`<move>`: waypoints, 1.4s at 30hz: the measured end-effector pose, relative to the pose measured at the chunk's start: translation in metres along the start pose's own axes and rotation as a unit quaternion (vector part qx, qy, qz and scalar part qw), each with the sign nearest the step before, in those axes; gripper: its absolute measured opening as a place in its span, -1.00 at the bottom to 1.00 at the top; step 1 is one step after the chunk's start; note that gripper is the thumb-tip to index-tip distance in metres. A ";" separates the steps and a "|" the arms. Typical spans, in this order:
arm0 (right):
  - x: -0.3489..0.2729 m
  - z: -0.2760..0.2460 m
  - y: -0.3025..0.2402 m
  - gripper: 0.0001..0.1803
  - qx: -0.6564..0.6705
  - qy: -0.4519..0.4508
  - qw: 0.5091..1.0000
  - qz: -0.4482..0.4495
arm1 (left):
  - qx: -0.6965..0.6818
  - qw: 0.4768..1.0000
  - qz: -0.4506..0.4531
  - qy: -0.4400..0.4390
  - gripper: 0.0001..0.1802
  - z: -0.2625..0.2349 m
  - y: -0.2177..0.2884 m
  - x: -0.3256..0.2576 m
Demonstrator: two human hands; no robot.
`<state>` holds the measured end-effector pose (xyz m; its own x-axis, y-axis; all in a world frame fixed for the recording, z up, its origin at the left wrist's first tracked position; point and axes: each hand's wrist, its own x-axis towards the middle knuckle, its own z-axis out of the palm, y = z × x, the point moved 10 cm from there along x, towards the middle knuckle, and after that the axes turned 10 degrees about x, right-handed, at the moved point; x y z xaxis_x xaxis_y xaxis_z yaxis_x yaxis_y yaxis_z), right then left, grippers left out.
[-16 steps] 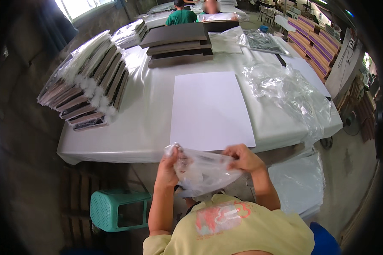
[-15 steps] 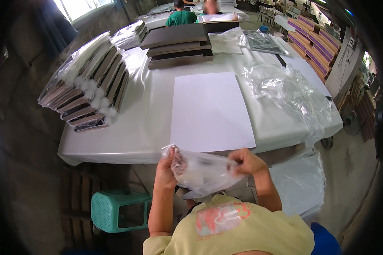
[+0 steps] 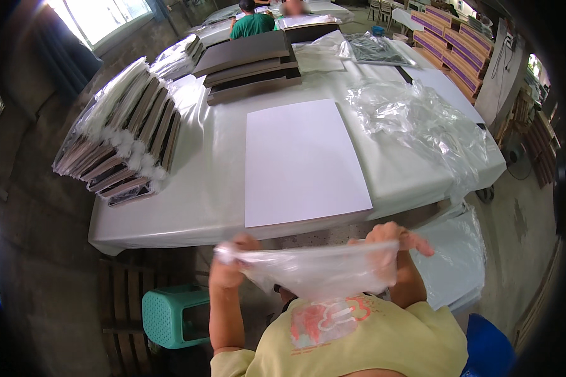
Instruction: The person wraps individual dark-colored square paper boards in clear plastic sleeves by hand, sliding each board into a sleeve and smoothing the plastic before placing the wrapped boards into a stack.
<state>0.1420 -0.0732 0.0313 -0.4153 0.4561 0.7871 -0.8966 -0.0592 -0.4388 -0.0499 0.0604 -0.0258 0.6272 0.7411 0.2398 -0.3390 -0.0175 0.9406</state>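
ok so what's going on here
A person standing at a table has a clear plastic film spread between both hands, in front of the near edge. The left hand grips one end; the right hand is at the other, partly seen through the film, its exact grip blurred. A white sheet lies flat on the table, with plastic-wrapped panels stacked to its left, dark panels beyond it and crumpled plastic to its right.
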 end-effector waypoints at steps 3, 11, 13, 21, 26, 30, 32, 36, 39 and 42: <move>-0.027 0.002 0.037 -0.16 -0.040 0.013 0.983 0.176 | -0.255 0.944 0.093 0.187 -0.48 -0.042 0.033 0.009; -0.076 -0.014 -0.015 -0.23 -0.005 0.117 0.993 0.020 | 0.121 0.948 -0.086 0.282 -0.29 -0.093 -0.006 0.005; -0.056 -0.015 -0.032 -0.26 -0.013 0.092 0.994 -0.052 | 0.125 0.984 -0.118 0.035 -0.35 -0.033 -0.032 -0.012; -0.044 0.014 -0.048 -0.35 -0.079 0.080 0.990 -0.082 | -0.142 0.971 0.084 0.173 -0.56 -0.059 0.018 0.007; -0.035 0.016 -0.001 -0.41 -0.125 0.079 0.987 0.066 | -0.022 0.945 0.073 0.318 -0.51 -0.107 -0.014 0.014; -0.031 0.003 0.055 -0.46 -0.148 0.058 0.966 0.204 | 0.146 0.921 0.083 0.353 -0.50 -0.116 -0.009 0.012; -0.029 0.005 0.064 -0.48 -0.168 0.064 0.955 0.237 | 0.246 0.905 0.121 0.324 -0.49 -0.106 -0.009 0.026; -0.030 -0.001 0.040 -0.53 -0.155 0.086 0.968 0.178 | -0.222 0.958 0.135 0.119 -0.33 0.014 0.041 0.065; -0.030 -0.008 0.009 -0.56 -0.128 0.095 0.983 0.090 | -0.267 0.953 0.098 -0.109 -0.24 0.100 0.060 0.056; -0.027 -0.003 -0.004 -0.60 -0.147 0.098 0.980 0.092 | 0.027 0.986 -0.027 -0.163 -0.28 0.093 -0.007 0.036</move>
<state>0.1569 -0.0823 0.0102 -0.5020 0.6248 0.5980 -0.7150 0.0892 -0.6935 0.0401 0.0245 -0.0017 0.8387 0.4866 0.2444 -0.2661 -0.0253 0.9636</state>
